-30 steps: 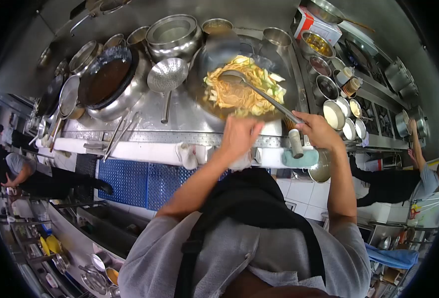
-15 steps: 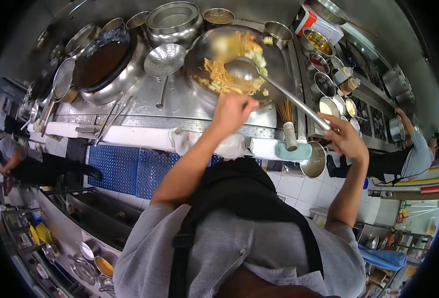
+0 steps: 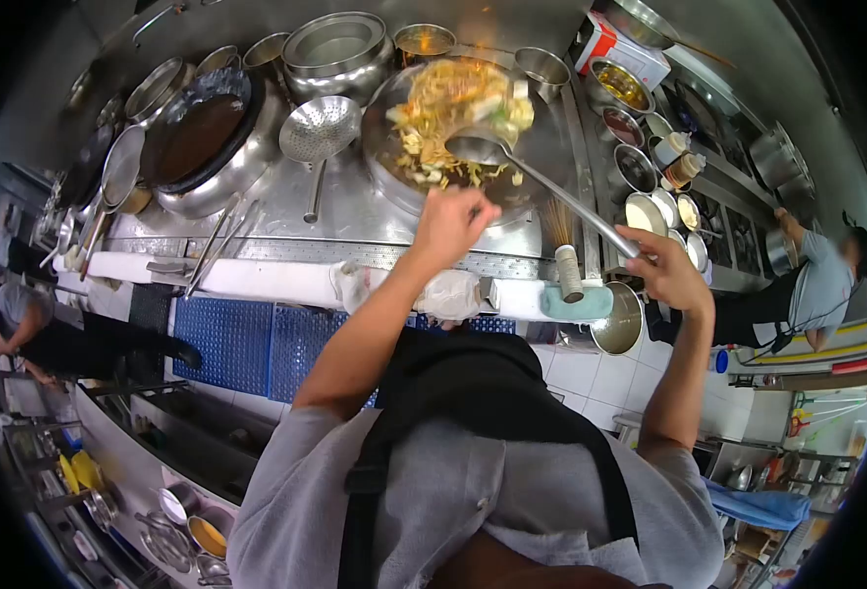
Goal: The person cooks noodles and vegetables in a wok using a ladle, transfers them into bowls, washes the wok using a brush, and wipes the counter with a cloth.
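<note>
A dark wok [image 3: 551, 147] on the range holds noodles with cut vegetables [image 3: 463, 98], part of them blurred and lifted at its far side, with orange flecks above. My right hand [image 3: 667, 270] grips the handle end of a long metal ladle [image 3: 566, 196], whose bowl is over the food. My left hand [image 3: 453, 228] is closed at the wok's near edge; what its fingers hold is hidden. A bamboo brush [image 3: 569, 270] stands between my hands, by a folded green cloth [image 3: 591, 302]. Left of the wok lies a perforated strainer [image 3: 320, 131].
A large pot [image 3: 337, 59] and a dark pan of brown liquid [image 3: 195, 137] stand left. Bowls [image 3: 635, 169] and squeeze bottles [image 3: 684, 170] line the right side. Tongs [image 3: 219, 245] lie at the front edge. One person [image 3: 816, 285] is at far right, another [image 3: 36, 314] at far left.
The food was spread low in the wok, then part rose in a blur; now it is heaped towards the far side. My right hand has moved right and down with the ladle. The brush shows more fully.
</note>
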The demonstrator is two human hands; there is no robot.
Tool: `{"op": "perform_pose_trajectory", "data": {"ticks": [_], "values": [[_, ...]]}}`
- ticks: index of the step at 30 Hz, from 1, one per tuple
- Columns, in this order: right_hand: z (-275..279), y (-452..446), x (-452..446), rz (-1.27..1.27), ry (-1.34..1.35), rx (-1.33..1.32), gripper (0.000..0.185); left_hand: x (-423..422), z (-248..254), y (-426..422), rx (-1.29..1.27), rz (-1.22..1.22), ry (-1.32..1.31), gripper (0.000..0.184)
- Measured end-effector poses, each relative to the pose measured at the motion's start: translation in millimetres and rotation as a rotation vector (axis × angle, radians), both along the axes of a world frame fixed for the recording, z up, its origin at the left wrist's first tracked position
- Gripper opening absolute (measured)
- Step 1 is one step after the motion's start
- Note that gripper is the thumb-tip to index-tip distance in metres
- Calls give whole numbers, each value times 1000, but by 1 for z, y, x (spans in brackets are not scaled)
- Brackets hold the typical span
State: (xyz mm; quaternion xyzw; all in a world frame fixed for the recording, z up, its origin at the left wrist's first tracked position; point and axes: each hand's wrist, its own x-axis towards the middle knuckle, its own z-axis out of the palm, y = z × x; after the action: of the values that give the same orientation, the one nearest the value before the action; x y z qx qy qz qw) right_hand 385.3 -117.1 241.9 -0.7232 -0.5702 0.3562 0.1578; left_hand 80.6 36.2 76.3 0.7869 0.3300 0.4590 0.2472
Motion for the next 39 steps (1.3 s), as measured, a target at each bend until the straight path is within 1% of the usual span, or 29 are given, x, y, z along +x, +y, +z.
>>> {"op": "perform_pose_trajectory", "data": {"ticks": [1,2,3,4,5,6,7,9,11,12,13,14,15,17,18,20,21,23,24,27,28,29,31,33,34,35,37,39], "values": [[0,4,1,7,1,-29,55,9,-8,24,36,19,-29,21],[-3,9,3,14,1,-60,55,19,-16,37,19,64,-37,19],[-9,14,4,17,4,-87,56,26,-28,36,30,117,-10,19],[-36,23,4,118,-72,98,55,32,-39,37,45,165,18,19],[-65,35,1,99,-111,152,54,37,-46,37,59,213,48,19],[-93,47,-4,79,-150,206,54,36,-52,26,65,178,1,16],[-106,50,-7,57,-183,257,54,33,-58,10,77,190,3,16],[-117,43,-6,-28,-20,328,53,21,-70,-19,92,215,22,14],[-109,31,-10,-116,129,376,53,7,-46,-37,96,155,55,14],[-115,30,-2,-143,184,415,52,3,-39,-46,86,128,71,14],[-123,27,6,-172,238,444,52,8,-42,-28,179,143,10,15],[-119,33,2,-144,176,488,50,14,-37,-11,173,179,75,16],[-115,42,-6,-140,164,483,48,21,-43,8,29,162,134,15],[-133,72,-8,-50,18,585,48,38,-66,41,-39,147,147,16],[-138,81,-5,-11,-59,512,48,43,-77,52,-64,155,173,17],[-142,94,3,71,-210,372,49,50,-101,71,28,178,175,19],[-145,95,18,102,-214,346,48,54,-105,80,81,185,175,20],[-153,97,60,166,-220,301,48,56,-102,83,45,185,225,20],[-148,103,70,169,-177,273,46,56,-103,85,47,195,245,20],[-159,142,28,116,-193,321,44,59,-98,75,-9,199,296,21],[-197,159,21,156,-218,436,43,60,-99,76,-6,202,300,21],[-195,158,13,171,-228,341,44,60,-98,79,1,209,307,21],[-186,144,43,242,-29,260,46,63,-94,78,-18,234,327,21],[-174,135,96,257,105,248,48,62,-97,80,-28,235,347,21],[-175,140,120,289,71,275,49,64,-93,83,-54,242,335,22],[-182,149,129,295,18,368,48,67,-87,83,-84,245,327,23],[-178,173,94,220,-52,396,45,62,-91,72,-130,234,329,24],[-191,191,50,214,-96,414,44,62,-93,82,-106,215,312,25]]}}
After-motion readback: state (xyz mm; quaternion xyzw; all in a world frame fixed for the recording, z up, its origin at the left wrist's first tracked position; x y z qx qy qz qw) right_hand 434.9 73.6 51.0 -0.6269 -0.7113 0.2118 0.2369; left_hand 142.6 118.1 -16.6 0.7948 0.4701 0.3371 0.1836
